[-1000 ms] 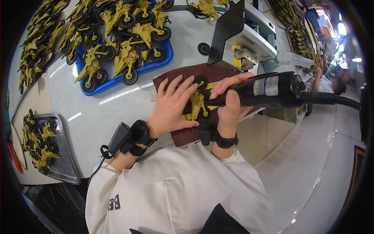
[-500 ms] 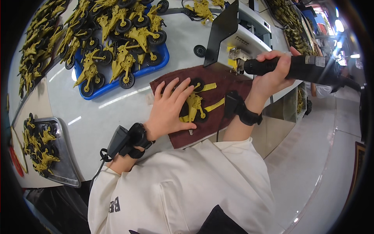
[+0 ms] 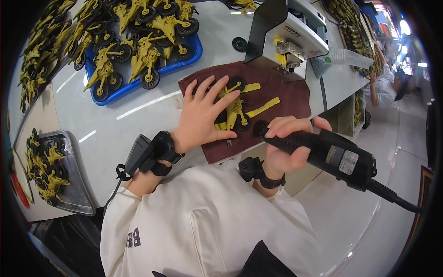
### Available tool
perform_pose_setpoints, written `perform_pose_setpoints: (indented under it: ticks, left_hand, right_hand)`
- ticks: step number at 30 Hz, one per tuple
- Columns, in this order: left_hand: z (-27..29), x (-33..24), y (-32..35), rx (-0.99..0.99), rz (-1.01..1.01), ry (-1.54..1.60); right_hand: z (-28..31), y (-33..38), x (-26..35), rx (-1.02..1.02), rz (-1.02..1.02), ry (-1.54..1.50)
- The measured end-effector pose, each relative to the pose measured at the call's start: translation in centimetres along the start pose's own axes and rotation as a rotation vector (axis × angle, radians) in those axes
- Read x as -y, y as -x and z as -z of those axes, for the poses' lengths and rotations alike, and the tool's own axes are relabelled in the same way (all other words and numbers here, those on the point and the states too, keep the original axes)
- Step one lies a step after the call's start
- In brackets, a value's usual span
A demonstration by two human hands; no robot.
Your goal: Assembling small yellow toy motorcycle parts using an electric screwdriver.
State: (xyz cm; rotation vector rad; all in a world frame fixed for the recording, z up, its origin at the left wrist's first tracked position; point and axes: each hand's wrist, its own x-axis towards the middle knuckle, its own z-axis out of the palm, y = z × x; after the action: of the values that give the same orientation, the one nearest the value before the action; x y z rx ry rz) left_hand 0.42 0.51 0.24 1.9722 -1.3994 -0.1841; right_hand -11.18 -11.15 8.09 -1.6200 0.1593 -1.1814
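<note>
A yellow toy motorcycle (image 3: 235,111) with black wheels lies on its side on a dark red cloth (image 3: 290,99). My left hand (image 3: 198,117) rests beside it with fingers spread, the index finger and thumb reaching to its edges. The palm hides part of the toy. My right hand (image 3: 290,143) is wrapped round a black corded electric screwdriver (image 3: 332,157), held tilted with its tip end just right of the toy. Yellow strips (image 3: 263,107) lie on the cloth near the toy.
A white and black screw feeder (image 3: 290,41) stands behind the cloth, a loose black wheel (image 3: 239,44) beside it. More toy motorcycles fill a blue tray (image 3: 199,51) and a metal tray (image 3: 83,198). At the far right is another person (image 3: 383,90).
My right hand has brought the screwdriver down and nearer, from the screw feeder to beside the toy. My left hand keeps its spread pose on the cloth.
</note>
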Motion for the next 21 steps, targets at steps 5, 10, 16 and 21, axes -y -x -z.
perform_pose_setpoints:
  ticks: [5, 10, 16, 21]
  left_hand:
    - [-0.4, 0.0, 0.0, -0.002, 0.018, 0.020]
    - [-0.3, -0.2, -0.1, -0.009, 0.026, 0.020]
    - [-0.2, -0.2, -0.1, 0.011, 0.026, 0.029]
    - [-0.3, -0.1, -0.3, 0.022, 0.028, 0.036]
  right_hand:
    - [0.6, 0.1, -0.4, -0.029, -0.048, -0.011]
    - [1.1, 0.4, -1.4, -0.027, -0.129, -0.013]
    - [1.0, 0.4, -1.5, -0.010, -0.159, -0.151]
    - [0.2, 0.5, -2.1, -0.024, -0.125, -0.076]
